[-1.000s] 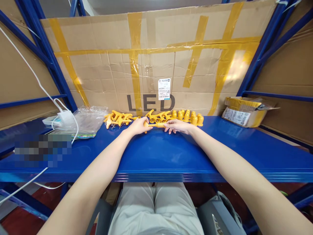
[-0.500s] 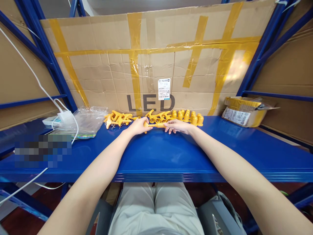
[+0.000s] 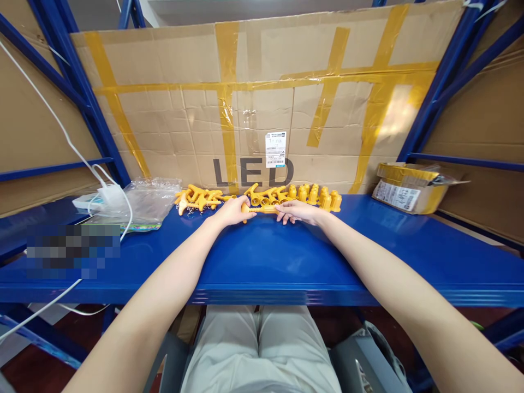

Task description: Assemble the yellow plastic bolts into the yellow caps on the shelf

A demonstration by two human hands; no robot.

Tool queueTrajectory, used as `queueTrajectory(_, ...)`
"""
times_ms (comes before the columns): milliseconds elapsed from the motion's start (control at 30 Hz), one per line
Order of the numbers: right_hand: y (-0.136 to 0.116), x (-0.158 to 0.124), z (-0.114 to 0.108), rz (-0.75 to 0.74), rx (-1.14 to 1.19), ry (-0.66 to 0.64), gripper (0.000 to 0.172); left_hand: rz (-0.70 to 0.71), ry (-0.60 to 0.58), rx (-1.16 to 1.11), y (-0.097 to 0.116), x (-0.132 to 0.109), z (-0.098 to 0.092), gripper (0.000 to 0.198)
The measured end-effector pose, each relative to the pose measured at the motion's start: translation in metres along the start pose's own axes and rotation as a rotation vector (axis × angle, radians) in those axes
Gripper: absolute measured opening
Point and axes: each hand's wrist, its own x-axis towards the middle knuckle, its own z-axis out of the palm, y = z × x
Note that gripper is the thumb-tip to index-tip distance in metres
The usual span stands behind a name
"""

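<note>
Between my two hands lies a yellow plastic piece (image 3: 264, 209), long and level, with a ribbed part toward the right. My left hand (image 3: 234, 212) is closed on its left end, and my right hand (image 3: 298, 210) pinches the right end. Behind the left hand is a heap of branched yellow plastic pieces (image 3: 200, 197) with small metal bits at its front edge. Just beyond both hands are yellow pieces with round hollow ends (image 3: 265, 197). Several ribbed yellow caps (image 3: 313, 195) stand in rows behind the right hand.
All this is on a blue metal shelf (image 3: 278, 262) backed by a large taped cardboard sheet (image 3: 172, 120). Clear plastic bags (image 3: 143, 204) and a white plug with cable (image 3: 110, 195) are at left. A small opened carton (image 3: 409, 191) sits at right.
</note>
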Motion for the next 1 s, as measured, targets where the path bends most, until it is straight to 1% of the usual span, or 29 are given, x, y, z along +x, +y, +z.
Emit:
queueTrajectory(67,0.001,0.000,0.000,0.001,0.030,0.013,0.035,0.001,0.007,-0.001,-0.001,0.000,0.001,0.035)
queueTrajectory(133,0.002,0.001,0.001,0.001,0.106,0.043,0.029,0.007,0.011,-0.007,-0.002,0.000,0.001,0.036)
queueTrajectory(267,0.002,0.002,0.005,-0.001,0.373,0.096,0.015,0.025,0.009,-0.033,-0.004,0.001,0.002,0.040)
queueTrajectory(367,-0.002,0.003,0.010,-0.049,0.535,0.137,0.008,0.027,0.002,-0.063,-0.004,0.000,0.003,0.045)
queueTrajectory(433,-0.007,0.003,0.013,-0.100,0.619,0.172,0.007,0.039,0.012,-0.088,-0.003,-0.001,0.003,0.051)
queueTrajectory(533,-0.016,0.004,0.014,-0.194,0.730,0.235,0.013,0.054,0.082,-0.138,0.000,-0.002,0.000,0.067)
queueTrajectory(567,-0.018,0.005,0.013,-0.231,0.756,0.266,0.016,0.042,0.127,-0.159,0.001,-0.001,-0.001,0.070)
queueTrajectory(633,-0.023,0.008,0.010,-0.315,0.783,0.338,0.020,-0.023,0.249,-0.209,0.001,0.000,-0.005,0.065)
queueTrajectory(733,-0.028,0.019,0.006,-0.450,0.722,0.455,0.026,-0.163,0.475,-0.307,-0.005,0.005,-0.009,0.051)
queueTrajectory(800,-0.029,0.031,0.005,-0.532,0.585,0.510,0.031,-0.263,0.596,-0.367,-0.014,0.009,-0.010,0.043)
queueTrajectory(833,-0.030,0.038,0.006,-0.566,0.493,0.526,0.035,-0.310,0.638,-0.392,-0.020,0.011,-0.010,0.040)
queueTrajectory(900,-0.030,0.053,0.009,-0.617,0.272,0.557,0.042,-0.401,0.683,-0.429,-0.032,0.014,-0.007,0.034)
queueTrajectory(1000,-0.030,0.075,0.020,-0.604,-0.058,0.539,0.040,-0.477,0.684,-0.476,-0.047,0.018,-0.002,0.032)
